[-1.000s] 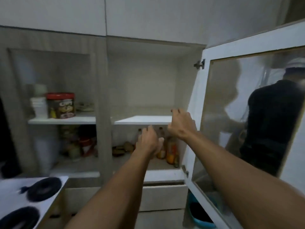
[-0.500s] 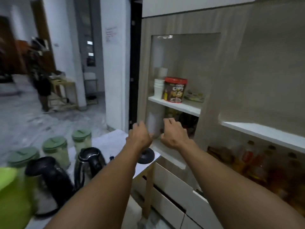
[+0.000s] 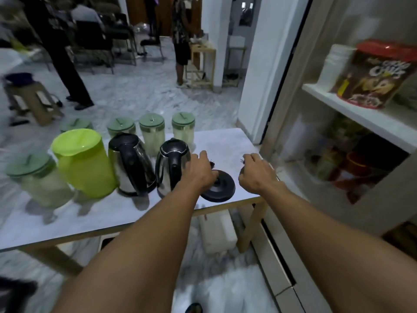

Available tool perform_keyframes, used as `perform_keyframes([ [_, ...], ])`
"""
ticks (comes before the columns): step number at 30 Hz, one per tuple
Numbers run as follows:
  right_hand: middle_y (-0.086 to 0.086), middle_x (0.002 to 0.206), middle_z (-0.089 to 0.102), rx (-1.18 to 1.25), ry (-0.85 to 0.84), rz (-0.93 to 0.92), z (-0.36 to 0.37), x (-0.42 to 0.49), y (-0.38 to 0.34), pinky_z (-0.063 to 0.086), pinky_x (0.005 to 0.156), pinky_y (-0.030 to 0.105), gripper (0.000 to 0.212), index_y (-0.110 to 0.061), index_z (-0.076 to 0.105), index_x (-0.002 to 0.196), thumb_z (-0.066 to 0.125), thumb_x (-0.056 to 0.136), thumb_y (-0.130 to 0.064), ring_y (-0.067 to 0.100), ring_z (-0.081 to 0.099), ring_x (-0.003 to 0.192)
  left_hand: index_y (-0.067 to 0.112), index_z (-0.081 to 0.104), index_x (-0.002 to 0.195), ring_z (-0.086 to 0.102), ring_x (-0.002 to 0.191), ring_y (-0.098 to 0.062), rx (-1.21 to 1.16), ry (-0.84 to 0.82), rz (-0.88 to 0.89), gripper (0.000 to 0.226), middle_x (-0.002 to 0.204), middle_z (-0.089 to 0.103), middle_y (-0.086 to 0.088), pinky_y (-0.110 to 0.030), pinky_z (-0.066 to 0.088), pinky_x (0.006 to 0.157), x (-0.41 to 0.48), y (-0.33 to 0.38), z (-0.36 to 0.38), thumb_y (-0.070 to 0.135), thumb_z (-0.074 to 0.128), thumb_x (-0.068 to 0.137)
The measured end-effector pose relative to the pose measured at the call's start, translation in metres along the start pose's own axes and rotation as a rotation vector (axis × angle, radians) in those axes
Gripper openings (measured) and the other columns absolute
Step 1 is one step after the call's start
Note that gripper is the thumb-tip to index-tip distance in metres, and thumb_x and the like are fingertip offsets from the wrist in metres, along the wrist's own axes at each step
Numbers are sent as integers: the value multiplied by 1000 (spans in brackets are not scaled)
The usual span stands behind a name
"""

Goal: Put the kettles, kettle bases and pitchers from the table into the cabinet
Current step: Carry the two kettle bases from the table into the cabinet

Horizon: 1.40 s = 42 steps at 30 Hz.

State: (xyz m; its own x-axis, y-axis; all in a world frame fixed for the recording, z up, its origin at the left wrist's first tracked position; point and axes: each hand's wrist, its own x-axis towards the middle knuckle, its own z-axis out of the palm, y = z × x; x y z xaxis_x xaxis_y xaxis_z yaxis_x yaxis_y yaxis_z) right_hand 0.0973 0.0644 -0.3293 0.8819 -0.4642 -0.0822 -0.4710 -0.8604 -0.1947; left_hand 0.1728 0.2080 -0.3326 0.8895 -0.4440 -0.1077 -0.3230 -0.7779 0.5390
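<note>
Room: a marble-floored room is stretching toward the top of the frame, with people standing near chairs in the upper left, and a white table (image 3: 126, 213) is filling the middle left.
Kettle base: the black round kettle base (image 3: 218, 186) is lying flat near the table's right end, centre of the frame.
Left hand: the left hand (image 3: 201, 170) is hovering over the base's left edge, fingers bent downward and loosely spread, gripping nothing that I can see.
Right hand: the right hand (image 3: 257, 173) is hanging just right of the base, fingers curled under; I cannot tell whether they are closing on anything.
Kettles: two steel kettles with black handles, one (image 3: 172, 164) just left of the left hand, the other (image 3: 130, 163) further left.
Pitcher: a lime-green pitcher (image 3: 84, 163) is standing left of the kettles.
Jars: green-lidded jars (image 3: 153, 134) are lining up behind them.
Cabinet: the cabinet (image 3: 361, 114) is rising at the right edge, a red-lidded tub (image 3: 374, 73) sitting on its shelf.
</note>
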Motion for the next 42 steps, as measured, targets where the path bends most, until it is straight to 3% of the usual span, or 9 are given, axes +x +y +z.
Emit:
perform_keyframes([
  [7, 8, 156, 27, -22, -101, 69, 38, 69, 36, 38, 107, 57, 62, -12, 29, 148, 55, 94, -26, 39, 34, 139, 10, 36, 139, 46, 127, -39, 18, -55, -44, 61, 140, 40, -17, -44, 41, 98, 67, 0, 51, 31, 66, 90],
  [12, 7, 158, 24, 6, -138, 126, 64, 112, 60, 36, 110, 57, 68, -14, 24, 151, 56, 94, -32, 38, 31, 142, 11, 28, 148, 37, 134, -39, -16, -123, -75, 79, 148, 31, -16, -45, 39, 103, 103, -1, 93, 34, 71, 86],
  [15, 7, 160, 20, -7, -179, 154, 86, 129, 76, 34, 110, 58, 76, -14, 20, 152, 60, 93, -38, 39, 26, 144, 10, 15, 154, 22, 144, -37, 25, -156, -117, 99, 155, 20, -18, -45, 30, 115, 115, -9, 121, 42, 74, 81],
  [19, 7, 167, 1, -26, -191, 219, 113, 154, 100, 26, 113, 62, 101, -17, 4, 157, 63, 86, -57, 43, 12, 149, 12, -4, 157, -9, 151, -38, 76, -190, -218, 124, 164, -11, -18, -50, 11, 122, 126, -21, 157, 56, 76, 73],
  [24, 10, 165, -22, -7, -253, 324, 140, 176, 125, 13, 114, 69, 125, -31, -14, 157, 58, 69, -84, 50, -5, 149, 13, -14, 157, -20, 149, -40, 153, -179, -310, 144, 161, -22, -21, -52, -5, 120, 130, -34, 194, 77, 71, 60],
  [29, 11, 163, -28, 132, -300, 383, 161, 183, 133, 9, 115, 69, 127, -43, -8, 155, 60, 58, -90, 51, -14, 149, 19, -4, 157, -23, 148, -40, 177, -73, -351, 140, 160, -21, -26, -53, -7, 121, 131, -31, 214, 82, 68, 55],
  [34, 11, 163, -28, 100, -273, 321, 173, 176, 141, 6, 117, 69, 137, -33, -14, 155, 63, 56, -88, 50, -18, 148, 32, -1, 156, -25, 148, -38, 158, -82, -432, 133, 163, -25, -11, -69, 2, 113, 133, -22, 221, 85, 65, 53],
  [38, 10, 167, -13, 121, -189, 308, 173, 176, 142, 14, 118, 63, 125, -29, 2, 157, 66, 62, -79, 50, -6, 149, 29, 8, 156, -15, 152, -28, 143, -38, -388, 125, 166, -11, 10, -66, 10, 114, 133, -23, 221, 77, 68, 58],
  [42, 10, 167, 1, 129, -126, 285, 171, 174, 144, 26, 115, 60, 114, -31, 15, 153, 70, 62, -72, 51, 9, 146, 27, 22, 150, 1, 152, -15, 70, 39, -382, 116, 165, 4, 16, -62, 13, 114, 132, -19, 223, 65, 76, 54],
])
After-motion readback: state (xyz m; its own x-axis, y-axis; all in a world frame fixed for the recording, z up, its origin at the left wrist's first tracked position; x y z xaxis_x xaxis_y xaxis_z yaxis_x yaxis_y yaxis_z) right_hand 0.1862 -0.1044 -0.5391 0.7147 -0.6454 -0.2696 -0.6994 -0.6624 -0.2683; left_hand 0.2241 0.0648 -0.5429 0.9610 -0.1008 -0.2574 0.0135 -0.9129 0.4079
